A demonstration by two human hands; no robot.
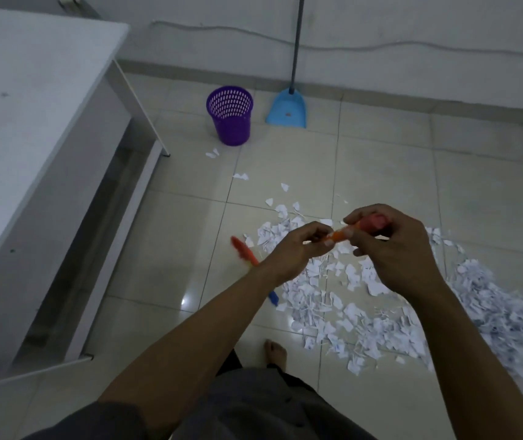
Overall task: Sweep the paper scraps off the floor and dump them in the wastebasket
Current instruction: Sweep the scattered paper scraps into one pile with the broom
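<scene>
Both hands hold an orange-red broom handle [340, 235] at mid-frame. My left hand [298, 249] pinches it lower down, and my right hand [393, 246] grips its red top end. The broom's head [241, 248] reaches the floor at the left, red at one end and blue at the other, with its middle hidden behind my left forearm. White paper scraps [365, 300] lie in a wide heap on the tiles under and to the right of my hands. The purple wastebasket [230, 119] stands upright near the far wall, beside a blue dustpan [287, 111].
The dustpan's long grey handle [296, 42] leans against the wall. A white table [31, 100] with metal legs fills the left side. A few stray scraps [241, 176] lie between the heap and the basket. My bare foot [275, 350] stands on the tiles below.
</scene>
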